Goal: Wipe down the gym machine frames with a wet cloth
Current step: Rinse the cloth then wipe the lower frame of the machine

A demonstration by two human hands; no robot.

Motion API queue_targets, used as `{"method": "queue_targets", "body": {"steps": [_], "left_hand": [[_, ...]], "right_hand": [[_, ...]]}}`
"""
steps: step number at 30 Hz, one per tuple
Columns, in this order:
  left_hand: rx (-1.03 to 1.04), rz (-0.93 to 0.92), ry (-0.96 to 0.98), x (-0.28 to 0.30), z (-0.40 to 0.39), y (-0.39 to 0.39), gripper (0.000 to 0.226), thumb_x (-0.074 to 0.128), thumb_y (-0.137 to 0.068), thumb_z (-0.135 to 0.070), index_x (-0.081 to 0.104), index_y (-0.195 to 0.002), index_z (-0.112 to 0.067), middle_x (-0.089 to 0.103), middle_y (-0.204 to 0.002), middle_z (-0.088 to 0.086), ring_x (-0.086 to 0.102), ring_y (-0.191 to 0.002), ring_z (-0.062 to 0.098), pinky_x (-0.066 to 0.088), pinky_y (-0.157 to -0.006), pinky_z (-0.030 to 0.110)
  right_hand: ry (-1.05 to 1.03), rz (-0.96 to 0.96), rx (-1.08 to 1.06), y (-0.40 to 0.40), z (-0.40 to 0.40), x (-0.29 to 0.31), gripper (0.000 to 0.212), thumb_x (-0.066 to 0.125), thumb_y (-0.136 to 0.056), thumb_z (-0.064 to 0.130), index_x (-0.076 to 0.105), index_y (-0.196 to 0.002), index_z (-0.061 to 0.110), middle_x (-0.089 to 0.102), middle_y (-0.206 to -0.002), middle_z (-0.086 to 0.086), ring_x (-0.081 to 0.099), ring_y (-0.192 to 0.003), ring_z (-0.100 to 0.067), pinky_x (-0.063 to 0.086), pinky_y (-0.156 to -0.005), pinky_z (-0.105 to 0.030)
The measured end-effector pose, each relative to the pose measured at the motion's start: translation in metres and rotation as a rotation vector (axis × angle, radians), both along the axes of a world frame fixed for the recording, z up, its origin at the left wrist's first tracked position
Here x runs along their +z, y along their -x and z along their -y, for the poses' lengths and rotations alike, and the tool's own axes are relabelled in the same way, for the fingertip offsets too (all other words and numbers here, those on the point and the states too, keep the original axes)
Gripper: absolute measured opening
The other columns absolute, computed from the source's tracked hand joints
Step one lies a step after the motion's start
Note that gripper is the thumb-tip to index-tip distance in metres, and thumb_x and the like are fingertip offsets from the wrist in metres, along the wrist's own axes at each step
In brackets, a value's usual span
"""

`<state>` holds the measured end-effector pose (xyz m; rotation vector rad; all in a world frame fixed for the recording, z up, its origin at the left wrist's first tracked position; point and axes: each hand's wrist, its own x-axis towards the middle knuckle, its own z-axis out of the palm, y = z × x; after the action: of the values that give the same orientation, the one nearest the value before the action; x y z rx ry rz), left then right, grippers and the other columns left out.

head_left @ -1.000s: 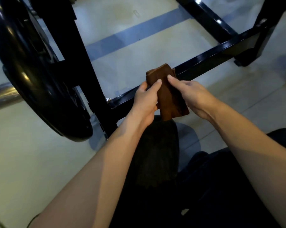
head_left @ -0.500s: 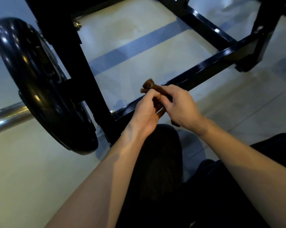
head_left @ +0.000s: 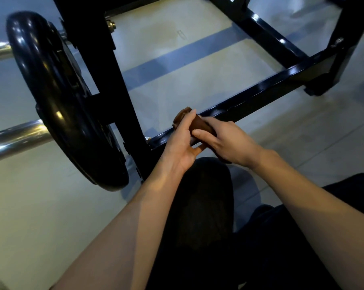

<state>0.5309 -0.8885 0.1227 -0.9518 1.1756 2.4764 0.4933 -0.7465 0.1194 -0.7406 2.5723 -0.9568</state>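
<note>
Head view: both hands, left hand (head_left: 182, 141) and right hand (head_left: 229, 143), grip the brown cloth (head_left: 199, 127) before the black frame bar (head_left: 260, 95), weight plate (head_left: 57, 97) leftward.

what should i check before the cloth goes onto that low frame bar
1. Cloth held: ok, both hands grip it, left hand and right hand.
2. Cloth folded into a flat pad: not ok, it is bunched between the hands.
3. Cloth wet: cannot tell.
4. Frame bar within reach: ok, it runs just beyond the hands.
5. Bar free of obstacles: ok, nothing lies on its visible length.
6. Weight plate away from the wiping path: ok, it sits left of the upright.
</note>
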Motion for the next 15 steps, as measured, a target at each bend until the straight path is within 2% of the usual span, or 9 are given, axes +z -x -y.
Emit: {"method": "queue_targets", "body": {"steps": [2, 4, 6, 9, 10, 11, 13, 15], "left_hand": [[-0.007, 0.011, 0.035, -0.005, 0.003, -0.006, 0.038, 0.070, -0.093, -0.047, 0.070, -0.115, -0.016, 0.076, -0.114, 0.011, 0.070, -0.113, 0.025, 0.059, -0.093, 0.048], [0.031, -0.002, 0.069, -0.007, 0.003, -0.012, 0.050, 0.065, -0.094, -0.056, 0.067, -0.122, -0.016, 0.076, -0.114, 0.009, 0.072, -0.109, 0.022, 0.062, -0.087, 0.045], [0.118, 0.014, 0.165, -0.016, 0.005, -0.015, 0.048, 0.057, -0.097, -0.060, 0.068, -0.119, -0.019, 0.075, -0.111, 0.006, 0.072, -0.104, 0.020, 0.061, -0.085, 0.038], [0.397, 0.228, 0.441, -0.036, 0.016, -0.019, 0.024, 0.059, -0.098, -0.036, 0.068, -0.090, -0.016, 0.069, -0.094, 0.004, 0.069, -0.094, 0.024, 0.059, -0.085, 0.039], [0.484, 0.333, 0.517, -0.043, 0.020, -0.024, 0.021, 0.061, -0.095, -0.031, 0.067, -0.092, -0.011, 0.067, -0.099, 0.006, 0.069, -0.098, 0.027, 0.059, -0.085, 0.039], [0.520, 0.422, 0.568, -0.046, 0.024, -0.029, 0.026, 0.063, -0.092, -0.029, 0.064, -0.105, -0.006, 0.063, -0.111, 0.009, 0.065, -0.105, 0.028, 0.057, -0.085, 0.037], [0.444, 0.510, 0.602, -0.054, 0.025, -0.037, 0.055, 0.065, -0.092, -0.021, 0.042, -0.137, -0.001, 0.045, -0.135, 0.013, 0.053, -0.123, 0.028, 0.048, -0.090, 0.031], [0.386, 0.517, 0.622, -0.060, 0.027, -0.040, 0.077, 0.064, -0.091, -0.007, 0.019, -0.153, -0.004, 0.030, -0.150, 0.016, 0.041, -0.136, 0.031, 0.042, -0.102, 0.032]], "right_hand": [[-0.030, -0.048, 0.019, -0.003, 0.005, 0.000, 0.044, 0.041, -0.105, 0.062, 0.065, -0.113, 0.027, 0.070, -0.083, 0.006, 0.067, -0.069, -0.007, 0.056, -0.064, -0.039], [-0.055, -0.077, -0.022, -0.008, 0.012, -0.007, 0.045, 0.038, -0.105, 0.063, 0.065, -0.105, 0.027, 0.067, -0.076, 0.007, 0.064, -0.063, -0.006, 0.056, -0.062, -0.042], [-0.084, -0.094, -0.125, -0.007, 0.016, -0.011, 0.045, 0.040, -0.104, 0.062, 0.066, -0.105, 0.025, 0.067, -0.078, 0.006, 0.066, -0.066, -0.010, 0.057, -0.065, -0.043], [-0.136, -0.051, -0.325, 0.009, 0.014, -0.008, 0.044, 0.054, -0.100, 0.060, 0.069, -0.116, 0.022, 0.073, -0.094, -0.003, 0.070, -0.088, -0.025, 0.056, -0.077, -0.039], [-0.146, -0.019, -0.378, 0.016, 0.012, -0.007, 0.045, 0.058, -0.099, 0.058, 0.070, -0.121, 0.021, 0.074, -0.102, -0.005, 0.069, -0.095, -0.027, 0.054, -0.081, -0.036], [-0.151, 0.004, -0.414, 0.023, 0.013, -0.007, 0.047, 0.060, -0.098, 0.057, 0.069, -0.126, 0.021, 0.074, -0.107, -0.006, 0.069, -0.100, -0.027, 0.052, -0.084, -0.034], [-0.200, -0.020, -0.413, 0.033, 0.020, -0.011, 0.049, 0.061, -0.097, 0.055, 0.066, -0.133, 0.022, 0.073, -0.115, -0.008, 0.068, -0.106, -0.031, 0.054, -0.088, -0.038], [-0.369, -0.109, -0.317, 0.037, 0.036, -0.020, 0.044, 0.058, -0.099, 0.048, 0.062, -0.134, 0.022, 0.068, -0.122, -0.012, 0.064, -0.112, -0.037, 0.053, -0.090, -0.044]]}}
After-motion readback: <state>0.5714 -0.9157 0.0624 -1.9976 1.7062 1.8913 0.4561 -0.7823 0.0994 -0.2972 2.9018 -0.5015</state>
